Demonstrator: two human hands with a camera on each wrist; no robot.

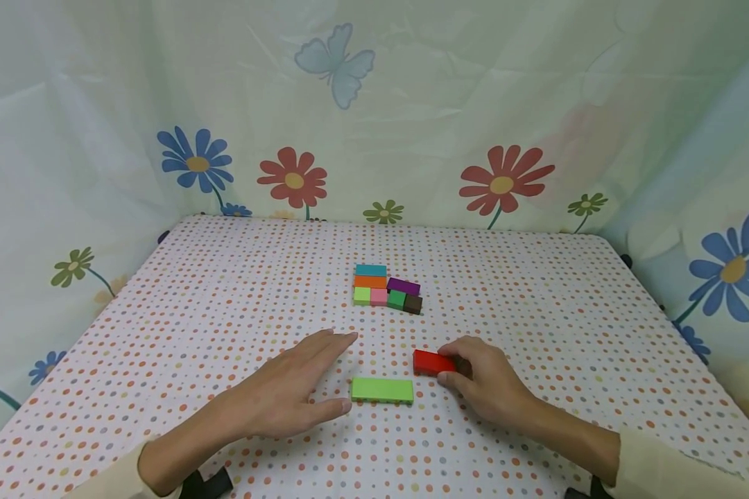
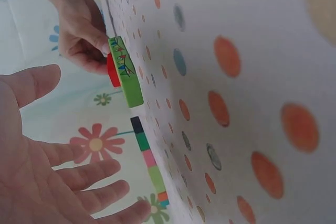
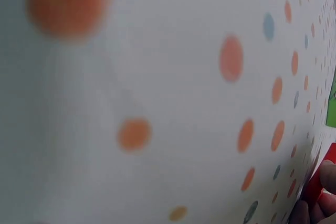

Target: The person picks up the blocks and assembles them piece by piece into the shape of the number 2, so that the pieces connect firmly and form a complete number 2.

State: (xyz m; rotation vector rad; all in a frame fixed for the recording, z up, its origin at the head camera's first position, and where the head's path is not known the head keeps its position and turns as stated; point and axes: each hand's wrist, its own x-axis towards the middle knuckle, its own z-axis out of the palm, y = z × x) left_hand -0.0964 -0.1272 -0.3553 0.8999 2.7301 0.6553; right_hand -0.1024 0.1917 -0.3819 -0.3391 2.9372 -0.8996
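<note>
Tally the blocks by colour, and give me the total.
Light green blocks: 2
Red block: 1
Blue block: 1
Orange block: 1
Pink block: 1
Dark green block: 1
Purple block: 1
Dark brown block: 1
Total: 9

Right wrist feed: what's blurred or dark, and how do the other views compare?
Right wrist: nearest dots on the tablecloth are blurred, left edge greyish dark, red block cut off by the frame; left wrist: upper-right dots soft, light green block clearer; head: fairly even light, both blocks distinct.
</note>
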